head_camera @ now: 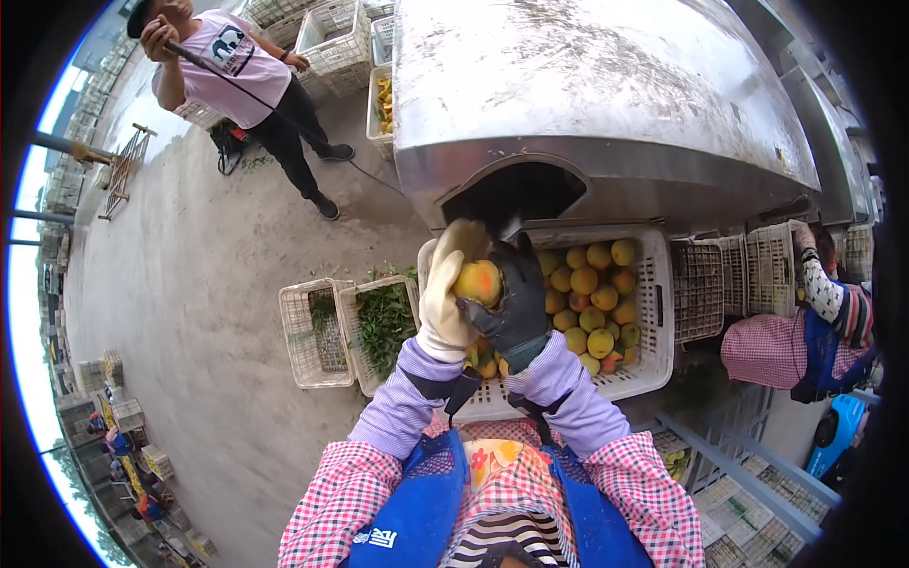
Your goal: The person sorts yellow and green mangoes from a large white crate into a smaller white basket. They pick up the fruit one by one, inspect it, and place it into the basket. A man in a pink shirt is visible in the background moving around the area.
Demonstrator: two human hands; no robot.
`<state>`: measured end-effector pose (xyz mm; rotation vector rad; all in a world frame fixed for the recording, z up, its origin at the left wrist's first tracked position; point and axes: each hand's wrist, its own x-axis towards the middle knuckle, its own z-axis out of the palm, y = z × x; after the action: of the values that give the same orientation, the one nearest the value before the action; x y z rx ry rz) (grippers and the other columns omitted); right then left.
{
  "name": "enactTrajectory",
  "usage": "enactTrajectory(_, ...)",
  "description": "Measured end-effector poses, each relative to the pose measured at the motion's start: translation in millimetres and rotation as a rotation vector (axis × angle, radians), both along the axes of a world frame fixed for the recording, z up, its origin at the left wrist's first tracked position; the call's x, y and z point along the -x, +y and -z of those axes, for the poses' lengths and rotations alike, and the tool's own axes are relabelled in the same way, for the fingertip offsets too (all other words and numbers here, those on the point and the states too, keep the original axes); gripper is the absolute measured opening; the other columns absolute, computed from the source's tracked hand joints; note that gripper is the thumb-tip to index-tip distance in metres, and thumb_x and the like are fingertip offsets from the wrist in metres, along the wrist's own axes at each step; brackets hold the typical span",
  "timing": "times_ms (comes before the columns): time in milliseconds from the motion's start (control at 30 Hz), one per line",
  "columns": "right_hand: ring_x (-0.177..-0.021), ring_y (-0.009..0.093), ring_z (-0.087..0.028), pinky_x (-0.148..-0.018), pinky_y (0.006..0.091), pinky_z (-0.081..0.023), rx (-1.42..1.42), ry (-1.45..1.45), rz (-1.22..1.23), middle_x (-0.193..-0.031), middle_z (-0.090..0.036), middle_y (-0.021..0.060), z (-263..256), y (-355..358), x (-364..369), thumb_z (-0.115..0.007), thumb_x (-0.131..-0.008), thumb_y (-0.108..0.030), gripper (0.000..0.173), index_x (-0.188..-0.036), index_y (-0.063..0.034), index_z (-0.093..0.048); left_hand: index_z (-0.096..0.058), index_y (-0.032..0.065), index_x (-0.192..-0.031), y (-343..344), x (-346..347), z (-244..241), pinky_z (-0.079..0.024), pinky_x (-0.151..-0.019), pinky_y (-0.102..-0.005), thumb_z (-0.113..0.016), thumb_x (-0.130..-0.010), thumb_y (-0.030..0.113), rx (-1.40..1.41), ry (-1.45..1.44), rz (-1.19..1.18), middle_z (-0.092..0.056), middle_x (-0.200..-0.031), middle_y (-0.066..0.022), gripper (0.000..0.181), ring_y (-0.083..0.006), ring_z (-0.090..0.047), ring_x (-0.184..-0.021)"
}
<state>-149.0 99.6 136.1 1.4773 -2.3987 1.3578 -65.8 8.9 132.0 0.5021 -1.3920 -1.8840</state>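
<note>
A yellow-orange peach (478, 282) is held between my two gloved hands, above the near-left part of a white plastic crate. My left hand (442, 305), in a cream glove, curves around the peach's left side. On the other side, my right hand (513, 307) in a black glove presses against its right and lower edge. Many yellow-green peaches (584, 280) fill the crate (655, 341) beneath, mostly visible to the right of my hands. Some of the crate's contents are hidden under my hands and wrists.
A metal machine housing (603, 85) with a dark opening (518, 190) overhangs the crate's far side. Crates, one with green leaves (385, 323), stand at left. One person (234, 64) stands beyond, holding a dark hose-like line; another (802, 341) works at right.
</note>
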Motion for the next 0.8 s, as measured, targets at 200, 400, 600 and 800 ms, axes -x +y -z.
enactTrajectory(200,-0.124,0.046,-0.053,-0.109,0.0576,-0.039,0.066,0.215,0.156,-0.134,-0.057,0.0227,25.0,-27.1,33.3,-0.072,-0.084,-0.047,0.067,-0.133,-0.0041,-0.057,-0.042,0.0004,-0.150,-7.8,-4.1,-9.7,-0.039,-0.112,-0.0429,-0.050,-0.104,0.033,0.404,-0.377,-0.065,-0.050,-0.145,-0.0177,0.057,-0.0317,-0.052,-0.130)
enactTrajectory(400,-0.109,0.043,-0.061,-0.092,0.0517,-0.050,-0.066,-0.159,0.162,-0.121,-0.062,0.0244,53.8,-91.6,95.7,-0.076,-0.086,-0.047,0.064,-0.129,-0.0023,-0.059,-0.033,0.0094,-0.159,-2.7,-17.3,66.0,-0.027,-0.121,-0.0462,-0.041,-0.104,0.054,-0.821,-0.176,-0.190,-0.038,-0.160,-0.0150,0.070,-0.0293,-0.038,-0.146)
enactTrajectory(600,-0.108,0.042,-0.063,-0.093,0.0505,-0.050,0.027,0.110,0.207,-0.120,-0.064,0.0232,24.3,-78.3,100.0,-0.076,-0.086,-0.045,0.069,-0.136,-0.0019,-0.055,-0.048,0.0083,-0.142,18.5,-3.1,148.1,-0.048,-0.101,-0.0433,-0.053,-0.098,0.037,-0.744,-0.568,-0.174,-0.059,-0.134,-0.0148,0.053,-0.0273,-0.058,-0.122)
enactTrajectory(800,-0.108,0.035,-0.064,-0.094,0.0413,-0.051,0.243,-0.090,0.153,-0.124,-0.064,0.0198,24.5,-25.2,79.2,-0.072,-0.088,-0.008,0.043,-0.130,-0.0027,-0.061,-0.047,0.0049,-0.145,19.2,32.9,229.6,-0.053,-0.092,-0.0412,-0.059,-0.096,0.038,-0.798,-0.663,-0.532,-0.062,-0.130,-0.0161,0.061,-0.0287,-0.064,-0.107)
